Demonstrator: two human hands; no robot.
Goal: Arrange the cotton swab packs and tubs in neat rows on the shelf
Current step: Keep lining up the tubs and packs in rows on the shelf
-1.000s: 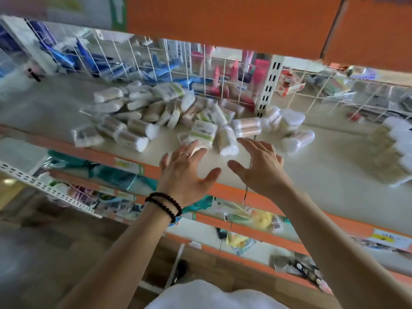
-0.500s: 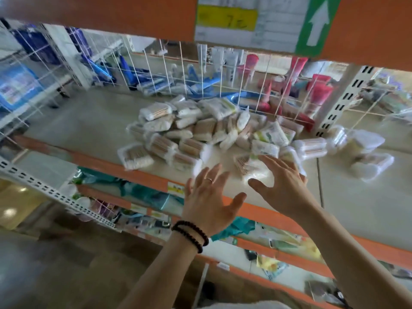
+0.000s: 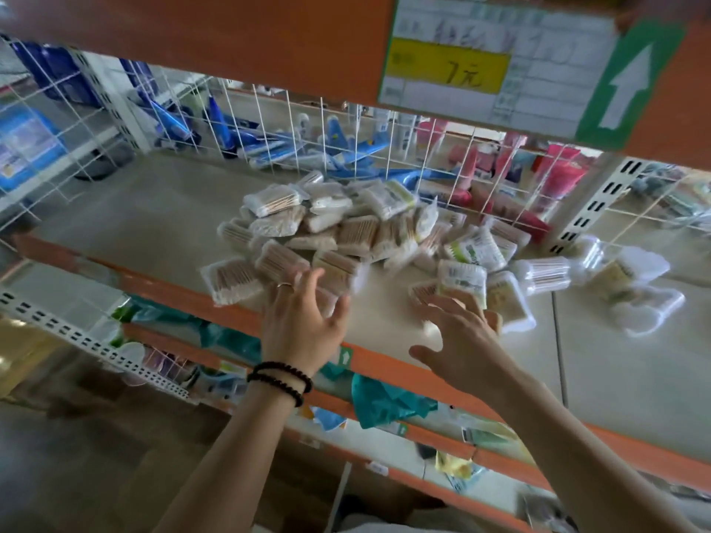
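Since the cotton swab packs (image 3: 346,228) are small film-wrapped bundles of thin sticks, they will likely be very light, a little crinkly and slippery against one another, and firm enough along the sticks to be pinched without harm; the safest hold looks to be across the short sides of a pack, thumb on one long edge and fingers on the other, so that the wrap does not slide. They lie in a loose, overlapping heap on the shelf (image 3: 154,209), toward its middle and back, with a few strays nearer the orange front edge. The clear tubs (image 3: 546,273) lie on their sides to the right of the heap, some just beside it and others further along; being rigid plastic they should take a grip round the body, though they may roll if nudged. The left hand (image 3: 304,321) reaches in palm down over the front edge, fingers spread and nearly straight, its fingertips over the nearest packs at the heap's front; blur hides whether they touch, and it grips nothing. The right hand (image 3: 458,336) is likewise flat and spread, thumb out to the side, its fingertips at the loose packs (image 3: 461,278) on the right of the heap, holding nothing. Both forearms stretch forward and upward, wrists level, which reads as a reach to gather or square up the pile rather than to lift one pack.
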